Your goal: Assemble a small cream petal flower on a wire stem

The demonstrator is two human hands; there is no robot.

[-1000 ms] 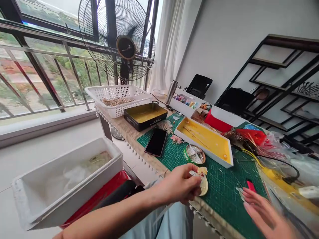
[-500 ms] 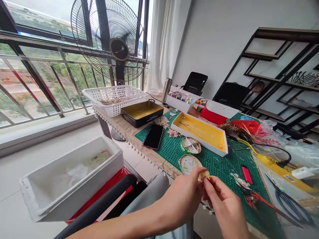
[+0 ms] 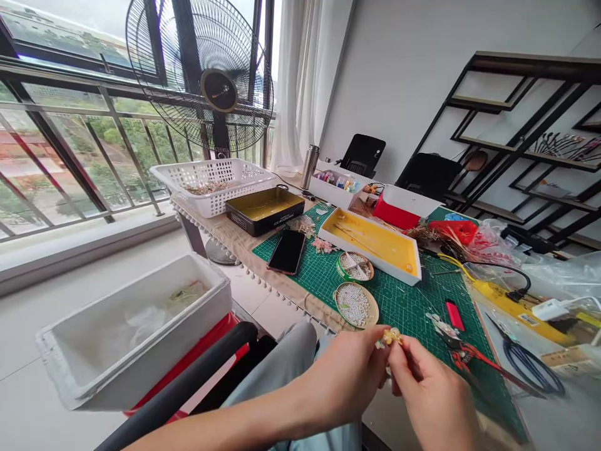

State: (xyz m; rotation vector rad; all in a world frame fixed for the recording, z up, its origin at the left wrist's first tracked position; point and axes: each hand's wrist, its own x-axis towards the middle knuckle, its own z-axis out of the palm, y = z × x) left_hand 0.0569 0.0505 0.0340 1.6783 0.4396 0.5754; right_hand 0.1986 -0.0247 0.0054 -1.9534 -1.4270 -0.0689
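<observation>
Between the fingertips of both hands is a small yellow and white flower ornament (image 3: 392, 337), held over the near edge of the table. My left hand (image 3: 350, 366) is closed on it from the left, thumb on top. From the right, my right hand (image 3: 425, 379) pinches it with thumb and fingers. Its lower part is hidden by the fingers. Just beyond the hands stands a round dish of pearl beads (image 3: 354, 305). Behind that is a divided round tin (image 3: 355, 267) of beads. Both rest on a green cutting mat (image 3: 399, 305).
To the right lie red-handled pliers (image 3: 469, 354), scissors (image 3: 521, 357), a pink-red lighter-like object (image 3: 454, 314) and a yellow power strip (image 3: 507, 304). A phone (image 3: 287, 252), a yellow-lined tray (image 3: 375, 244) and a black tin (image 3: 265, 212) stand farther back. A foam box (image 3: 136, 332) is at lower left.
The head view has shifted slightly. Both hands stay together on the flower ornament, which now shows more clearly above the fingertips.
</observation>
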